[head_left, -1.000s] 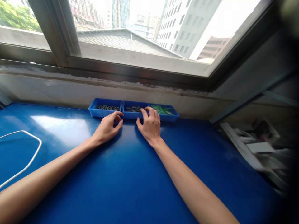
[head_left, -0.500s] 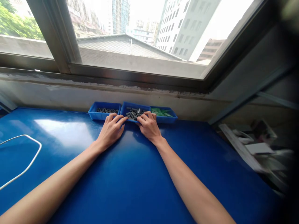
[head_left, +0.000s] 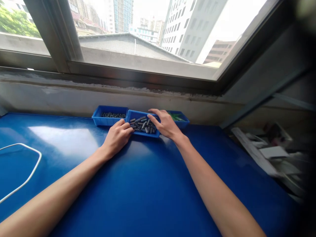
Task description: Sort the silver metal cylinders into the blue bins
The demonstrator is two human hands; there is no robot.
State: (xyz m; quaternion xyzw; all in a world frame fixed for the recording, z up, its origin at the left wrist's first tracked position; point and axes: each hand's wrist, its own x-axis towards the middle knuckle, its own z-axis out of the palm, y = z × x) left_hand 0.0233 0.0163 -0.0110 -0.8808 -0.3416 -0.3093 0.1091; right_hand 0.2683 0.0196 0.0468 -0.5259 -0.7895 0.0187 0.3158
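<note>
The middle blue plastic bin [head_left: 145,133] holds many short dark grey cylindrical pieces [head_left: 142,123]. At its near left corner, my left hand [head_left: 118,136] is closed with curled fingers on the rim. My right hand [head_left: 166,124] lies over the bin's right side, fingers stretched out and apart toward the far right corner. Whether its fingertips touch the rim I cannot tell. A left blue bin [head_left: 106,121] contains small dark parts [head_left: 113,115]. Partly behind my right hand is a right blue bin [head_left: 182,124] with green items [head_left: 176,116].
The bins stand on a blue tabletop [head_left: 138,191] against the wall [head_left: 61,98] below a window [head_left: 148,69]. A white cable [head_left: 37,161] loops over the left side. On the right, a shelf [head_left: 256,154] carries assorted blurred objects.
The middle bin has shifted slightly toward me and now juts out in front of the others. My right hand has moved from its front edge to its right side, its fingers spreading.
</note>
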